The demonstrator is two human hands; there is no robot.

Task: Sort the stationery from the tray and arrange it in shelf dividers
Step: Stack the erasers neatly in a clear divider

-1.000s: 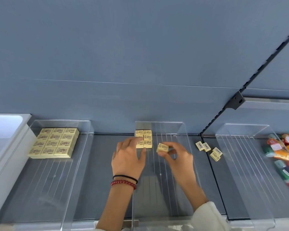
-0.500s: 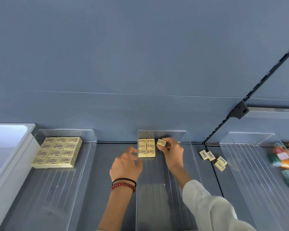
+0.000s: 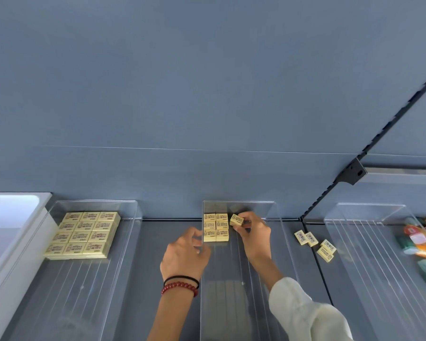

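Grey shelf board point(image 3: 162, 232) fills my head view. I see the right hand point(image 3: 253, 238) pinching a small pale-yellow rectangular eraser point(image 3: 236, 220) at its fingertips. The eraser is tilted, inside the middle clear plastic divider point(image 3: 231, 267), just beside six stacked matching erasers point(image 3: 216, 227). The left hand point(image 3: 185, 257) curls at the divider's left wall; I cannot tell whether it grips.

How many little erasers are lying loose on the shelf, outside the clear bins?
4 erasers, all on the shelf between middle divider and right divider: a left pair and a right pair. None seems hidden.
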